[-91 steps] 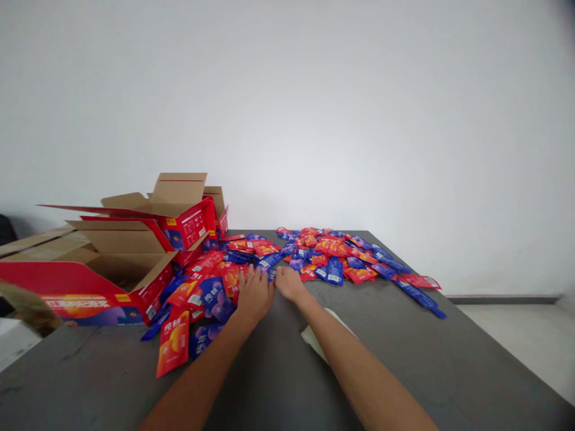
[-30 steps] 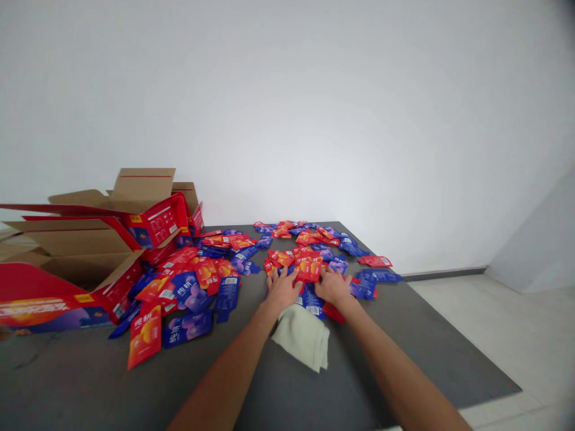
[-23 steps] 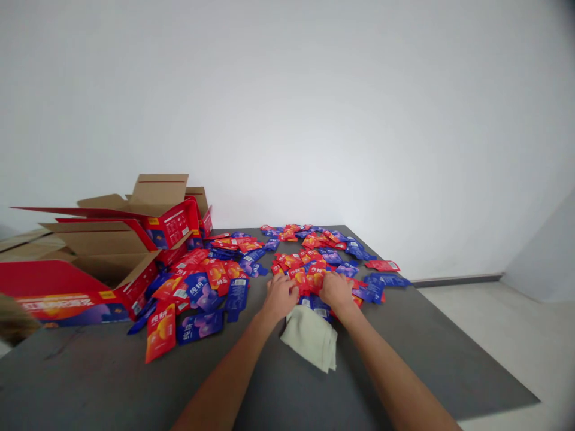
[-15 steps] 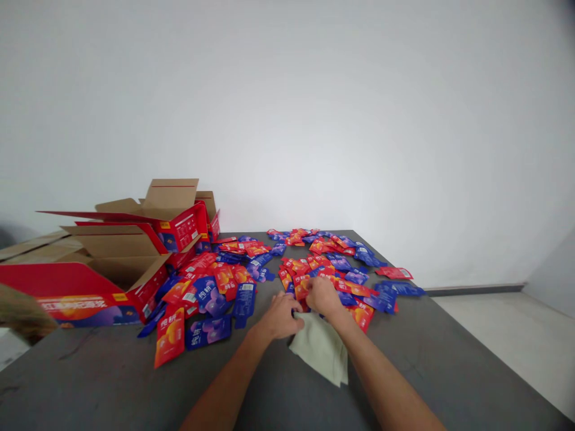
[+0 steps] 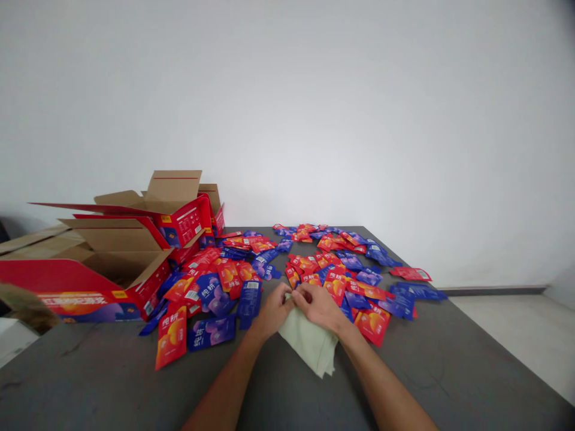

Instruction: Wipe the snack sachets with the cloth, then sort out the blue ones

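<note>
A pale green cloth (image 5: 309,342), folded in layers, hangs slantwise below both hands near the middle of the dark table (image 5: 148,389). My left hand (image 5: 275,312) pinches its upper left corner. Close beside it, my right hand (image 5: 318,305) has its fingers closed on the cloth's upper edge, thumb and fingertips almost meeting the left ones. Just beyond the hands lie red pouches (image 5: 335,284) and blue pouches (image 5: 369,276), spread in a loose heap. The cloth's top edge is partly hidden by the fingers.
Open red cardboard boxes (image 5: 85,293) stand on the left side of the table, flaps raised. More pouches (image 5: 211,333) lie between them and my left arm. A white wall (image 5: 314,120) rises behind the table; pale floor (image 5: 498,317) shows at the right.
My right hand has drawn back from the pouches to the cloth's edge beside my left hand. The cloth has shifted slightly left, and the view has turned a little.
</note>
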`<control>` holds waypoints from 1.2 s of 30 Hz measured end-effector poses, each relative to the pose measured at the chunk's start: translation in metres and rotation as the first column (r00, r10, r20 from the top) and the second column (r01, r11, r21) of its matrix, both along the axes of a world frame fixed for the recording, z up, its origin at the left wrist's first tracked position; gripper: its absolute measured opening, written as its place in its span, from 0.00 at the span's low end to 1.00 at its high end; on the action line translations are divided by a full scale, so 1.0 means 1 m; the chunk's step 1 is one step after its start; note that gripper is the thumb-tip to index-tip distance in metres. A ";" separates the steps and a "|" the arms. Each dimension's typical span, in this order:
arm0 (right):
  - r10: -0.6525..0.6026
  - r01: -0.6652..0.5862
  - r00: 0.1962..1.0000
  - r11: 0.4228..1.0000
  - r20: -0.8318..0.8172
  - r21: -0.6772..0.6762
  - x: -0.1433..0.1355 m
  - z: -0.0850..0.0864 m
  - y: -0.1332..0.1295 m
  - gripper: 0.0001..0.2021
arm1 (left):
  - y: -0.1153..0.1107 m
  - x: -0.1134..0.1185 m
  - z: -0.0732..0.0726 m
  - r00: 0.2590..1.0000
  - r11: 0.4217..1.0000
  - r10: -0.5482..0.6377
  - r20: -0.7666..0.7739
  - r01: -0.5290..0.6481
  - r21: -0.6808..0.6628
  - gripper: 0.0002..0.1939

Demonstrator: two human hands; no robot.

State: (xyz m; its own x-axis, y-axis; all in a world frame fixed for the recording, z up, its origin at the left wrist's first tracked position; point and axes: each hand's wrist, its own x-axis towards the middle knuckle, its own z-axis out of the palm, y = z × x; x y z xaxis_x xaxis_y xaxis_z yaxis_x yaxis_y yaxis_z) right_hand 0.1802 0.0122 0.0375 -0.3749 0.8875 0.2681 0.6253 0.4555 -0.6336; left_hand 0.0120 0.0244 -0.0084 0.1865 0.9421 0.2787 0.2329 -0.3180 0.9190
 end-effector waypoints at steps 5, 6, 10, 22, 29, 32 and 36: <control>0.021 -0.021 1.000 0.992 -0.005 -0.126 0.006 -0.011 -0.008 0.14 | -0.002 -0.008 0.005 0.991 0.995 0.092 0.100 -0.096 0.031 0.05; 0.015 -0.019 1.000 0.987 -0.023 -0.158 0.005 -0.012 -0.009 0.14 | -0.003 -0.009 0.007 0.986 0.995 0.097 0.139 -0.101 0.019 0.07; -0.038 -0.020 0.974 0.967 -0.222 -0.254 0.001 -0.009 -0.009 0.13 | -0.007 -0.012 0.009 0.936 0.985 0.152 0.316 -0.118 -0.126 0.19; 0.001 -0.263 0.843 0.873 -0.539 -0.410 0.002 0.007 -0.019 0.30 | -0.015 -0.013 0.016 0.941 0.933 0.068 0.332 0.058 -0.355 0.24; -0.061 -0.234 0.791 0.889 -0.609 -0.393 -0.011 -0.002 -0.024 0.24 | -0.015 0.000 0.009 0.906 0.878 0.216 0.365 -0.017 -0.479 0.27; -0.086 -0.163 0.819 0.913 -0.567 -0.374 -0.012 -0.007 -0.019 0.21 | -0.011 0.001 0.002 0.922 0.897 0.271 0.276 -0.138 -0.420 0.27; -0.239 0.172 0.912 0.960 -0.332 -0.219 0.006 -0.009 -0.002 0.14 | -0.006 0.000 -0.005 0.916 0.901 0.305 0.260 -0.190 -0.390 0.25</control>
State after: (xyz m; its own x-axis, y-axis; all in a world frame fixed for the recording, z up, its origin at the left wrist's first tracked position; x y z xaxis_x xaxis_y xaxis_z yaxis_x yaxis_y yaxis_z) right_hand 0.1866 0.0104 0.0290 -0.0896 0.9803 0.1763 0.4137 0.1976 -0.8887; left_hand 0.0123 0.0182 -0.0137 -0.1064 0.9917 -0.0725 -0.0513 0.0673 0.9964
